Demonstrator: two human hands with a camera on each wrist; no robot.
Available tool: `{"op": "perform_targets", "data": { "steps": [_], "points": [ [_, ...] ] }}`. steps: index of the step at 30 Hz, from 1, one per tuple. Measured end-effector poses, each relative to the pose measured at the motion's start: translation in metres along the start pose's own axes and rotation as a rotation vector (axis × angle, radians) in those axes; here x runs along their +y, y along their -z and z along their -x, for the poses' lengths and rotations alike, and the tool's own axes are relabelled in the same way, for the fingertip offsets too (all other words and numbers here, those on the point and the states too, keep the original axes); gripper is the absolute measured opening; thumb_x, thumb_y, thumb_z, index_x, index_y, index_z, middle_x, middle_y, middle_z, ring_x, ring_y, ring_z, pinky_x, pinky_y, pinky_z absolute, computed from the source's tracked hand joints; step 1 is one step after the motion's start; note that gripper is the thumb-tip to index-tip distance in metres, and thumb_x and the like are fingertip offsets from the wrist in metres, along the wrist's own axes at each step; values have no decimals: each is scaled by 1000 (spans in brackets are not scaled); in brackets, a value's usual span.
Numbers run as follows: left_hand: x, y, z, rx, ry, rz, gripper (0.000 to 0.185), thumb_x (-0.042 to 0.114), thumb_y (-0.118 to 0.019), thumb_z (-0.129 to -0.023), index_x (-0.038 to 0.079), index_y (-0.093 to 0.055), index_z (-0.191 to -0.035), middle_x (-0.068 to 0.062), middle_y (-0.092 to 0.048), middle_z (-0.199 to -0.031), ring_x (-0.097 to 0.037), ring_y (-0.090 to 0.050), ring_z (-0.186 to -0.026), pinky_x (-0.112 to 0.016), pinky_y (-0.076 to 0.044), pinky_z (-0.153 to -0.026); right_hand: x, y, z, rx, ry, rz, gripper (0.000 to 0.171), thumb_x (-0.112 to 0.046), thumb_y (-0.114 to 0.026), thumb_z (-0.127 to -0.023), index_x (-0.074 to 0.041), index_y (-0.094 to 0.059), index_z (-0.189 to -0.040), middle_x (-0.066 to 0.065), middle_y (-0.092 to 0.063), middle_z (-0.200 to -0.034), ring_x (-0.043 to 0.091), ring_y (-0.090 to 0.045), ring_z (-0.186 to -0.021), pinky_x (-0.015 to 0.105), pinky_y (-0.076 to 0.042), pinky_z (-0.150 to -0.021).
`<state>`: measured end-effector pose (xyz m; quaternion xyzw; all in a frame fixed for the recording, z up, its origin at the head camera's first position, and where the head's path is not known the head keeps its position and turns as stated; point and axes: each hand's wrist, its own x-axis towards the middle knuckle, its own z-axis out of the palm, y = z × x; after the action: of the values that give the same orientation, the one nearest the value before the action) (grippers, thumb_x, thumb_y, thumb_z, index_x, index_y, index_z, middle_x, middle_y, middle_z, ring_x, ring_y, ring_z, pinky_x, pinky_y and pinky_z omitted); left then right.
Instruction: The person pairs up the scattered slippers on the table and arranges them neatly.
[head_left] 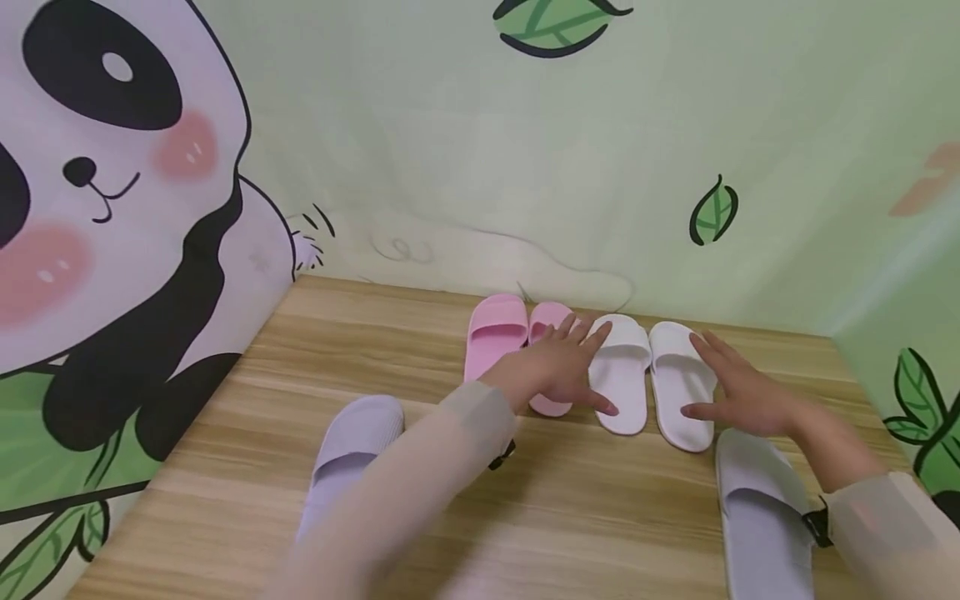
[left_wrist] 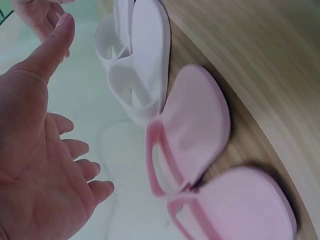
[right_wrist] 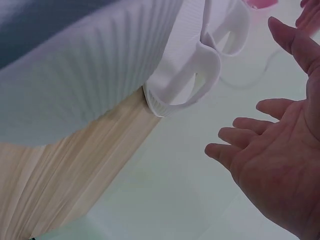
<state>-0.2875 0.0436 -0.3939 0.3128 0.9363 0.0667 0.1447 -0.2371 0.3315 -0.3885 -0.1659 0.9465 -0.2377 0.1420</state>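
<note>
Two white slippers [head_left: 621, 371] [head_left: 678, 383] stand side by side near the wall, toes to the wall. My left hand [head_left: 566, 367] is spread flat over the inner pink slipper [head_left: 551, 321], its thumb at the left white slipper's edge. My right hand [head_left: 738, 392] lies open against the outer side of the right white slipper. The left wrist view shows an open palm [left_wrist: 40, 165] apart from the pink slippers [left_wrist: 195, 125] and the white pair [left_wrist: 140, 60]. The right wrist view shows open fingers [right_wrist: 240, 145] beside the white slipper [right_wrist: 200, 65]. Neither hand grips anything.
A second pink slipper [head_left: 495, 333] sits left of the first. Two lavender-grey slippers lie nearer me, one at the left [head_left: 352, 450] and one at the right [head_left: 761, 508]. A wooden surface [head_left: 247, 467] meets green walls with a panda picture [head_left: 112, 208] on the left.
</note>
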Motion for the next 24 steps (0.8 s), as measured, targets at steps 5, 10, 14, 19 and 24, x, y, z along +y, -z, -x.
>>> {"op": "perform_targets", "data": {
  "steps": [5,10,14,19,24],
  "points": [
    [-17,-1,23,29,-26,-7,124,74,-70,-83,19,1,-168,-9,3,-177,-34,2,-163,-52,-9,-132,1,-4,13,0,10,9,114,-43,-78,-91,-5,-2,-167,33,2,-170,62,-6,-152,82,-19,-111],
    [-26,-1,46,29,-61,-18,121,73,-69,-84,18,-1,-168,-8,3,-177,-34,1,-163,-52,-11,-132,5,-9,29,7,14,2,112,-42,-79,-90,-4,-7,-166,34,-1,-169,65,-11,-149,83,-22,-108],
    [-28,0,62,5,-41,-21,122,73,-70,-84,18,-1,-168,-9,4,-176,-34,2,-163,-51,-10,-132,5,-15,37,13,22,-23,110,-39,-80,-89,-4,-10,-166,33,-1,-169,65,-11,-149,84,-23,-107],
    [-35,-2,83,-31,-5,-40,122,73,-68,-85,18,2,-168,-7,10,-176,-34,5,-163,-55,-10,-131,3,-21,47,26,37,-10,110,-40,-80,-89,-11,-8,-168,33,-3,-169,66,-14,-147,84,-26,-104],
    [-48,-3,105,-18,-1,-10,121,70,-70,-86,16,1,-168,-7,10,-176,-35,6,-162,-56,-9,-131,3,-25,57,48,51,-2,108,-39,-80,-89,-7,-12,-167,32,-6,-169,64,-18,-147,84,-28,-102]
  ]
}}
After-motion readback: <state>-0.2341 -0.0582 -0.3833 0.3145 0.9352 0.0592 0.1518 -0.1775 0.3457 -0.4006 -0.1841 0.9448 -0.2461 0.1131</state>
